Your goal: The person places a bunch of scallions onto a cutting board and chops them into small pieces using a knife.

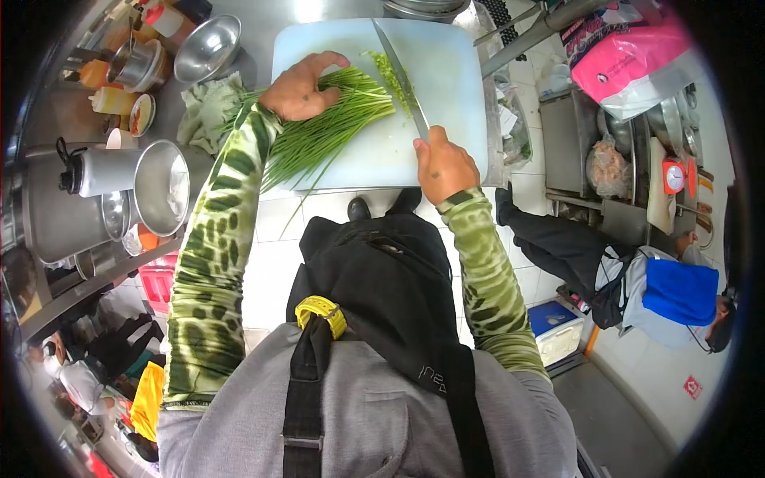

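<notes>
A bundle of long green chives [343, 119] lies across a white cutting board [446, 56], its cut ends pointing right. My left hand [301, 89] rests on the upper part of the bundle, thumb and forefinger curved around some stalks. In my right hand [446, 166] is a kitchen knife [398, 72], its handle hidden by my closed fingers. The blade slants up and left over the board, just right of the bundle. Beside and partly under the blade lie small chopped chives [389, 76]. Several loose stalks hang over the board's near edge.
Left of the board are a crumpled pale green cloth [211, 113], a metal bowl [209, 48] and a large steel pot [161, 187]. Sauce bottles [114, 101] stand behind. On the right, a person in dark trousers [558, 247] stands near a red scale [674, 177].
</notes>
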### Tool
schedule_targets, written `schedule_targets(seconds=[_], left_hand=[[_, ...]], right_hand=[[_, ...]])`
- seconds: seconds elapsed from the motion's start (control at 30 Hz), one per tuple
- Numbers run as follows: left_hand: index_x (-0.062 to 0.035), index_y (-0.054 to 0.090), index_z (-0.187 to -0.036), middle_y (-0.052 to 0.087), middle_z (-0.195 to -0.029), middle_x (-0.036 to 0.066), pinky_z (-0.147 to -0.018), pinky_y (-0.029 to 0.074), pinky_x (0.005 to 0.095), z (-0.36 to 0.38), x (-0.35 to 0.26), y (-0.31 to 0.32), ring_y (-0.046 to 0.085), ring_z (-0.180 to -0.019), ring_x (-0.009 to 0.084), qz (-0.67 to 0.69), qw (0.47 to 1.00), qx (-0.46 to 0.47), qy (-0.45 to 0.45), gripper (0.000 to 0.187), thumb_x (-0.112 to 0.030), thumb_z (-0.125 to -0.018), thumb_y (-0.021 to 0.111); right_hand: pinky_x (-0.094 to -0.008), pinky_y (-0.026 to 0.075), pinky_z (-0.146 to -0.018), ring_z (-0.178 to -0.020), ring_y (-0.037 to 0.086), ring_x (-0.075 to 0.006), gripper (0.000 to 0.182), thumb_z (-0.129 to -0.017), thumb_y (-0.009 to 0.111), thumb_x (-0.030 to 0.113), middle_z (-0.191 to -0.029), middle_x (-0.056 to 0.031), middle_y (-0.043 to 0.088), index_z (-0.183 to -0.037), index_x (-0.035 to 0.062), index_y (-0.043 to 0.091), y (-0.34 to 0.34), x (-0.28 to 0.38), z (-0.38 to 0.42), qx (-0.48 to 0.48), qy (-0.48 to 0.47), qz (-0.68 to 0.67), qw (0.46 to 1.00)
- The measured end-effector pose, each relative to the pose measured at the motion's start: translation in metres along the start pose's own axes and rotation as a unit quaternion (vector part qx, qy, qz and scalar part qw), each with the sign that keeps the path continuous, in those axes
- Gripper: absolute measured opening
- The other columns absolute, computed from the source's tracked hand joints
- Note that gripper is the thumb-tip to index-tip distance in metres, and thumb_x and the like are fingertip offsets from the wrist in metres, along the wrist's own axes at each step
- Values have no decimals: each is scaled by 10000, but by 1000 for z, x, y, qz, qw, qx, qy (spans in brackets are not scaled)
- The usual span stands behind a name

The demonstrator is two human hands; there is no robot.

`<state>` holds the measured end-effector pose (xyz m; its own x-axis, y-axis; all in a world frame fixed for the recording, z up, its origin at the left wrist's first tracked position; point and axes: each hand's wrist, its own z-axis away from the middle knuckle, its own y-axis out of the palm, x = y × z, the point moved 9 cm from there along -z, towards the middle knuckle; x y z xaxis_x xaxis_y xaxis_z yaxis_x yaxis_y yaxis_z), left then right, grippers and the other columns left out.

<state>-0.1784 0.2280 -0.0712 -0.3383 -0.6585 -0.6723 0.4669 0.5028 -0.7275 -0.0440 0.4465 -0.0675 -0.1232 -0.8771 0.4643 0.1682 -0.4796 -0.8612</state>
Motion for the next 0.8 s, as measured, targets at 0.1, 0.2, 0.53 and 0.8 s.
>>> schedule_targets(seconds=[0.1,0.2,0.53,0.8], left_hand=[[-121,630,-1211,533,-1425,251,-1076,423,484,5,-12,-11,582,-1223,448,-56,990,-86,102,344,-172,-874,680],[-94,673,-1082,569,-1403,246,-1060,446,470,9,-29,-11,598,-1221,438,-127,979,-105,123,214,-111,-871,696],[-130,702,-1036,560,-1430,199,-1023,427,543,11,-38,-3,606,-1213,386,-214,967,-103,94,168,-163,-872,695],[-66,675,-1011,661,-1214,151,-1004,446,566,11,-55,-7,619,-1170,411,-148,953,-259,56,164,-183,-909,623]], right_hand=[[-574,510,-724,-798,666,-460,262,-1026,548,293,-810,-221,686,-1030,33,514,0,-1,-1,-13,-13,-6,1000],[-573,511,-712,-784,664,-459,262,-1025,551,292,-799,-220,682,-1030,33,513,-1,0,-3,-13,-16,-5,1000],[-583,504,-724,-804,663,-465,261,-1023,552,295,-812,-221,684,-1038,37,516,1,-1,-6,-9,-18,-10,1000],[-579,506,-705,-775,665,-465,265,-1027,546,298,-793,-227,671,-1046,35,525,-5,7,5,-9,-30,-20,999]])
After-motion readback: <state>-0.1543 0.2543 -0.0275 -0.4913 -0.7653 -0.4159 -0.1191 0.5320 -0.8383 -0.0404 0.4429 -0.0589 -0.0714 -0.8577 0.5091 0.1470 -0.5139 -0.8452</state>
